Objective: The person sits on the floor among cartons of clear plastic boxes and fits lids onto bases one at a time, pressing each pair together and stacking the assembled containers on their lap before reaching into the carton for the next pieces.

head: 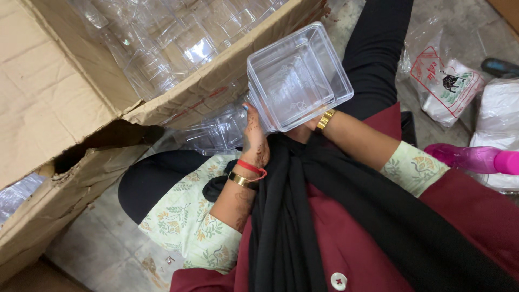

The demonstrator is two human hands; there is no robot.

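Tight spot: cardboard box edge just left. Both hands, left hand and right hand, fingers clamped on clear square container.

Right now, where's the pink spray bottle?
In the head view, the pink spray bottle lies at the far right edge, just past the person's right elbow, below the printed plastic bag.

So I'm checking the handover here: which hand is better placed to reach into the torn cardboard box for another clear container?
Probably the left hand. It sits on the side of the clear square plastic container nearest the torn cardboard box; the right hand is mostly hidden beneath the container, on the far side.
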